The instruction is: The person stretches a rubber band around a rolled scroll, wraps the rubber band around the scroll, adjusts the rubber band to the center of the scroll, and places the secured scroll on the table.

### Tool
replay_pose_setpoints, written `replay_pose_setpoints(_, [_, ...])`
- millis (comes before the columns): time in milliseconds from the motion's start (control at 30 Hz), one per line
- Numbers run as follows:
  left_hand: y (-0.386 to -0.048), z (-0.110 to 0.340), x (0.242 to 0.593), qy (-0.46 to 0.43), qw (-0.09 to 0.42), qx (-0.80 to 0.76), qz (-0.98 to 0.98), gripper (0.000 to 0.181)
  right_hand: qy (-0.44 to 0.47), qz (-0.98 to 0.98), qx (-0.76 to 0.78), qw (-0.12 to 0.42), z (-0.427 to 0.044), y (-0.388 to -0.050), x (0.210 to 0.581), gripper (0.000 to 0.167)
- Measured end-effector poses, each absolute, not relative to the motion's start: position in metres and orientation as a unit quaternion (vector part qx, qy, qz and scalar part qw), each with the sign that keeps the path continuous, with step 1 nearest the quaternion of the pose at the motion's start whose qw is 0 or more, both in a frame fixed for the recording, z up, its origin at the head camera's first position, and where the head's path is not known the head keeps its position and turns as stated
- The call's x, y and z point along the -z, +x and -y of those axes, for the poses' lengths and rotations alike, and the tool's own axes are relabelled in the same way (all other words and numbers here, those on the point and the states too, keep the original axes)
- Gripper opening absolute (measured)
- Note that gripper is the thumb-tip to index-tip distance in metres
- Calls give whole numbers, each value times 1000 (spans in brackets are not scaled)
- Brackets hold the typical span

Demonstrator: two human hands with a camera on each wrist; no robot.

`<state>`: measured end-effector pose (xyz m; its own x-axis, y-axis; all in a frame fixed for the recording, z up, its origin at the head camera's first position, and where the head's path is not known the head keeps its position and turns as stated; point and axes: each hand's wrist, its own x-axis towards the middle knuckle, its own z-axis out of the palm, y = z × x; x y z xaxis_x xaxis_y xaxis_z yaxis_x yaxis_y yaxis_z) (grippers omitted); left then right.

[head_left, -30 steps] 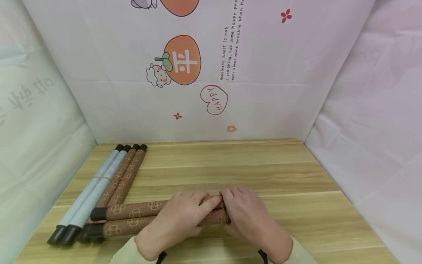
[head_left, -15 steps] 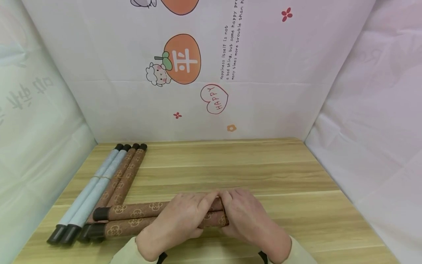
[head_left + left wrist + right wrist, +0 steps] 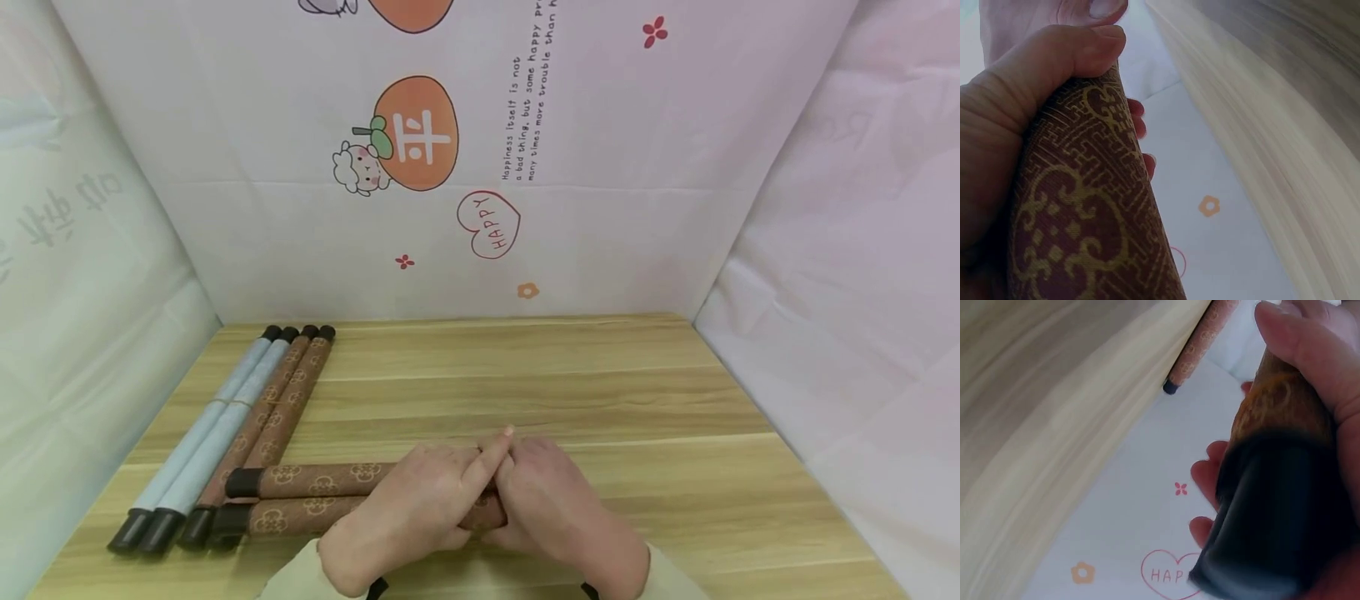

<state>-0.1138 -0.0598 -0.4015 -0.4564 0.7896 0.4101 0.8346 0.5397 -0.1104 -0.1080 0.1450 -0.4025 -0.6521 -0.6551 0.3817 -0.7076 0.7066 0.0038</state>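
Observation:
Two brown scrolls (image 3: 322, 481) with gold flower patterns and black end knobs lie side by side across the front of the table. My left hand (image 3: 420, 500) grips them near the middle, its thumb along the patterned cloth (image 3: 1066, 231) and fingertips showing on the far side. Close against it, my right hand (image 3: 551, 508) holds the right part of the pair. In the right wrist view, a black end knob (image 3: 1272, 512) sits within the right hand's grasp, and a thin orange-brown line crosses the cloth above it. The hands hide the scrolls' right end in the head view.
On the table's left side lie two pale blue scrolls (image 3: 225, 433) tied with string, and beside them two more brown scrolls (image 3: 292, 400). The held pair's left knobs overlap those brown scrolls' near ends. White printed cloth (image 3: 600, 208) walls in the wooden table (image 3: 570, 367).
The held scrolls have slid slightly right. My hands have drawn closer together, and a left-hand digit now points up between them. String seen earlier by the right hand is now hidden in the head view.

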Motion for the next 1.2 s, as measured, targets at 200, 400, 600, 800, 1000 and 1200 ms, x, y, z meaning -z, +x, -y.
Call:
replay_pose_setpoints(200, [-113, 57, 404, -474, 214, 57, 852, 122, 347, 923, -72, 148, -142, -103, 403, 93])
replay_pose_setpoints(400, [-114, 61, 403, -461, 168, 59, 869, 136, 321, 940, -32, 114, -148, -100, 397, 95])
replay_pose_setpoints(600, [-116, 62, 400, -459, 155, 54, 873, 137, 322, 927, -11, 190, -153, -102, 401, 47])
replay_pose_setpoints(800, [-117, 65, 403, -440, 133, 50, 887, 126, 332, 913, -32, 237, -156, -106, 410, 53])
replay_pose_setpoints(1000, [-121, 78, 405, -399, 110, 25, 910, 109, 317, 922, -41, 219, -166, -113, 415, 71])
replay_pose_setpoints(1200, [-124, 104, 407, -357, 80, 25, 930, 94, 307, 930, -52, 193, -177, -123, 418, 78])
